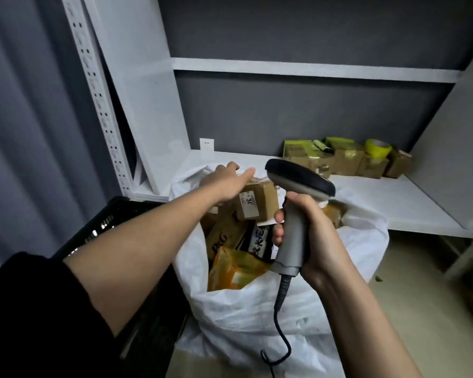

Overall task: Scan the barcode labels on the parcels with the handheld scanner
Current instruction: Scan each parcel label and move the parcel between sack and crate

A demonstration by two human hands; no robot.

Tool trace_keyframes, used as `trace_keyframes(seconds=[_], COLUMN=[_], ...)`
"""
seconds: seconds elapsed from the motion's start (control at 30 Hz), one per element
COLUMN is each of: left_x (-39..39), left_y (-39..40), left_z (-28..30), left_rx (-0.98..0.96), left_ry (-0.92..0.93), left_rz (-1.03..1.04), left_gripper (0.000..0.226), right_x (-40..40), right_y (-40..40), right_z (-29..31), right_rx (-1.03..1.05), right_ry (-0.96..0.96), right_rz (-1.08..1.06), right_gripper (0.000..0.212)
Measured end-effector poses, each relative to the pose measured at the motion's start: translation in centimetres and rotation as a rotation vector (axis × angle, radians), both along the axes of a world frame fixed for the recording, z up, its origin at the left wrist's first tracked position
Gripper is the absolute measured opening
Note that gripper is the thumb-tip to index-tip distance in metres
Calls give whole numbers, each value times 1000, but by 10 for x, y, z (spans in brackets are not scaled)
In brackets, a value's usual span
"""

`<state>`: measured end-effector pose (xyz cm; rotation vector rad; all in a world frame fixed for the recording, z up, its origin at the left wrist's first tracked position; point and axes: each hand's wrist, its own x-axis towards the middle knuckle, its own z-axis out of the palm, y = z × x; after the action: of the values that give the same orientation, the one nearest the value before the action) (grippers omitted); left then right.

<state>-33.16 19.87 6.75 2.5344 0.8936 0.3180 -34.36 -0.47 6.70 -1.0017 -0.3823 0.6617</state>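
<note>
R hand (309, 230) gripping scanner (298, 192) w/ curled fingers; L hand (224, 181), fingers straight, reaching over small parcel (258, 200) in white bag (257, 309).

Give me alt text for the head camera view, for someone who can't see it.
A right hand grips a grey handheld scanner over an open white sack of parcels, while the left hand reaches to a small cardboard box on top. More boxes sit on a white shelf behind.

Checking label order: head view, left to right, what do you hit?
Black crate → left hand → labelled box → scanner in the right hand → tape roll.
</note>
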Motion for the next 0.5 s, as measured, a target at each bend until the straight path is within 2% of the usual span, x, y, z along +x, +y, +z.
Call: trace_keyframes(seconds=[0.1,0.23,0.37,0.5], left_x=[-43,-121,-208,-267], left_y=[36,79,119,159], left_z=[8,-1,-39,-99], left_rx=[33,66,132,58], left_ry=[-113,-226,-131,168], left_rz=[9,176,341,358], left_gripper=[32,23,19,23], right_x=[-22,-64,-114,-151], right_y=[22,62,110,165], right_z=[-1,-12,-36,-70], right_rx=[-53,-120,-207,-315], right_ry=[0,-23,-37,-60], right_rz=[138,291,430,504], right_gripper=[21,24,22,19])
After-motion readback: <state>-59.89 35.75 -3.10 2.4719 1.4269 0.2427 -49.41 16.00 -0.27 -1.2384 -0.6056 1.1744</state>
